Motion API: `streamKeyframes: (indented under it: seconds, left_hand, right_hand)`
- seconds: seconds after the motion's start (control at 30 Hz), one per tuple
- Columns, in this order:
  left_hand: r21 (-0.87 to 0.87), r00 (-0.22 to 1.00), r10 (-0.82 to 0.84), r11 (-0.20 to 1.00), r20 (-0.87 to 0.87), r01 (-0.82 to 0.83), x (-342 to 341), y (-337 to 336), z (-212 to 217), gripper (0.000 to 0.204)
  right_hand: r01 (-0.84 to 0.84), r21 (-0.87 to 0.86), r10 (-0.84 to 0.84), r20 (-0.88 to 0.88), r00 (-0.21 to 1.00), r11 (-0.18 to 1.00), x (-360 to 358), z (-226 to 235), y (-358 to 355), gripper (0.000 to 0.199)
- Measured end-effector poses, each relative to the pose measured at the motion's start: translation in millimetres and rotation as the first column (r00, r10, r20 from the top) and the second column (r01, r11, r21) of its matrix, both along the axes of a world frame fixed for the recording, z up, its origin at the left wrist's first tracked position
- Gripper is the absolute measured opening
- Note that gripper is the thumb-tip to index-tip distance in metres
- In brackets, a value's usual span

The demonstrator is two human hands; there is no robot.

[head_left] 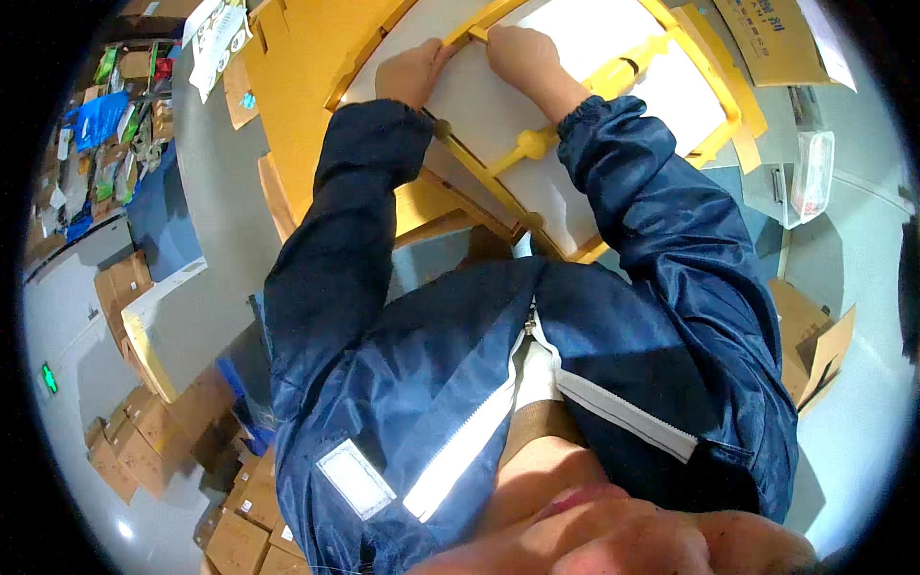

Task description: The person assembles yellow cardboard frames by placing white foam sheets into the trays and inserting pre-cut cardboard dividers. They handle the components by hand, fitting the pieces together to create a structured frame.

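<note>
A large yellow frame with white panels (714,86) lies tilted in front of my chest, on and beside yellow cardboard. My left hand (412,75) is closed at the frame's far inner bar, thumb pressed along it. Close by on the right, my right hand (525,59) has its fingers closed on the same yellow bar (470,34). A yellow crossbar with a round knob (533,144) runs below my right wrist. My palms face away, so the fingertips are partly hidden.
Yellow cardboard (297,72) spreads to the left of the frame. An open carton (771,43) stands at far right, near a clear plastic bin (813,172). Stacked brown boxes (240,537) are at lower left. Shelves of mixed goods (101,125) stand at upper left.
</note>
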State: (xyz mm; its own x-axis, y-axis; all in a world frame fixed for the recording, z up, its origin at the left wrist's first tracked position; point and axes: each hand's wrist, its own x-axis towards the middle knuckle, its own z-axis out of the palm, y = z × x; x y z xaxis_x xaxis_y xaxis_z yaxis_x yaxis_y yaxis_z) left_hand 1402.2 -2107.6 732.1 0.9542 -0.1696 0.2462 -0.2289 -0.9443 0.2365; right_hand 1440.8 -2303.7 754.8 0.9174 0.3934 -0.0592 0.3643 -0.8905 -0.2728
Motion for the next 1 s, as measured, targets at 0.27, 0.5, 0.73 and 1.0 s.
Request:
streamKeyframes:
  seconds: [0.27, 0.5, 0.73, 1.0]
  left_hand:
    - [-0.112, 0.997, -0.071, 0.991, -0.004, 0.070, -35, -23, 4, 0.038]
    - [-0.008, 0.925, -0.355, 0.933, 0.138, 0.360, 20, -26, -14, 0.035]
    - [0.034, 0.918, -0.345, 0.938, 0.194, 0.345, 10, -37, 6, 0.031]
    - [0.147, 0.906, -0.419, 0.901, 0.056, 0.407, 18, -36, 14, 0.028]
  right_hand:
    - [-0.125, -0.086, 0.141, 0.210, 0.967, 0.988, -19, -19, -18, 0.029]
    - [-0.126, -0.004, 0.122, 0.288, 0.950, 0.992, -38, 30, -68, 0.055]
    - [-0.013, -0.139, 0.044, 0.222, 0.974, 0.990, -95, 50, -152, 0.040]
    - [-0.048, -0.080, 0.050, 0.032, 0.998, 0.996, -101, 35, -146, 0.029]
